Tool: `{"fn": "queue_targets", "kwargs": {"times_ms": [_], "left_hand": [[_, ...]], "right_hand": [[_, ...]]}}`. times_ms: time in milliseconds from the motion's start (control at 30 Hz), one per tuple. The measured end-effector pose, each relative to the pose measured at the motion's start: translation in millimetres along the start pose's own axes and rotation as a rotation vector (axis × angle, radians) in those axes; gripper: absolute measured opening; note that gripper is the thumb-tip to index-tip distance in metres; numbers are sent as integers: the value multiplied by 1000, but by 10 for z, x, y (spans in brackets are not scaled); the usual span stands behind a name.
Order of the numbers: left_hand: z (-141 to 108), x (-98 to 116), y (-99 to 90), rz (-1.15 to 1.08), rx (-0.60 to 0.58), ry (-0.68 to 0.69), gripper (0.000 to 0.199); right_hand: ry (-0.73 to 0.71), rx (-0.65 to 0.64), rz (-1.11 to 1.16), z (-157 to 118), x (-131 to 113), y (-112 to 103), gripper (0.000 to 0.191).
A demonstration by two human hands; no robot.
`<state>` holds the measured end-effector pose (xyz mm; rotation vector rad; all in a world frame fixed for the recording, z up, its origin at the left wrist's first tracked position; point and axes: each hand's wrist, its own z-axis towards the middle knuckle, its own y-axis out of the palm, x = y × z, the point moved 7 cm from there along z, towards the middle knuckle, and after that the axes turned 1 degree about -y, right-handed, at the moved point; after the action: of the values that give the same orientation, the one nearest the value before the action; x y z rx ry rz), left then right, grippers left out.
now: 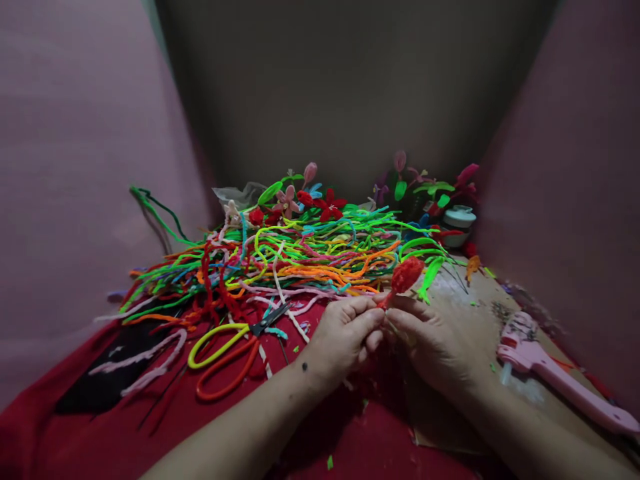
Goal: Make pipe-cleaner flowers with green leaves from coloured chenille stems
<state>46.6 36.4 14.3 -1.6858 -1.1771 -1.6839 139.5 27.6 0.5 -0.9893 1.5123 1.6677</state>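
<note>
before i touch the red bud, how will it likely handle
The red bud is probably light and soft, judging by its fuzzy surface. That fuzz should resist slipping. Its narrow neck suggests it may bend if pushed.

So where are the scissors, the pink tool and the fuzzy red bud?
Scissors (256, 329), head view: where handles meet blades.
Pink tool (559, 377), head view: its handle.
Fuzzy red bud (407, 275), head view: its rounded top.

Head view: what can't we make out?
Red bud, lower end: head view, hidden by the left hand and right hand.
Forearms: head view, cut off by the bottom edge.
Red cloth beneath the stem pile: head view, covered by stems.
Pink flower at back right: head view, detail lost to dimness and blur.
</note>
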Motion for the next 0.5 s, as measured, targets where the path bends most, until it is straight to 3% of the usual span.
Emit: {"fn": "queue_targets", "kwargs": {"times_ms": [400, 500], "left_hand": [[-21, -158, 163, -478, -396, -233, 15], [-21, -146, 162, -465, -389, -222, 16]], "right_hand": [[21, -35, 90, 28, 42, -9, 4], [15, -51, 95, 28, 51, -3, 2]]}}
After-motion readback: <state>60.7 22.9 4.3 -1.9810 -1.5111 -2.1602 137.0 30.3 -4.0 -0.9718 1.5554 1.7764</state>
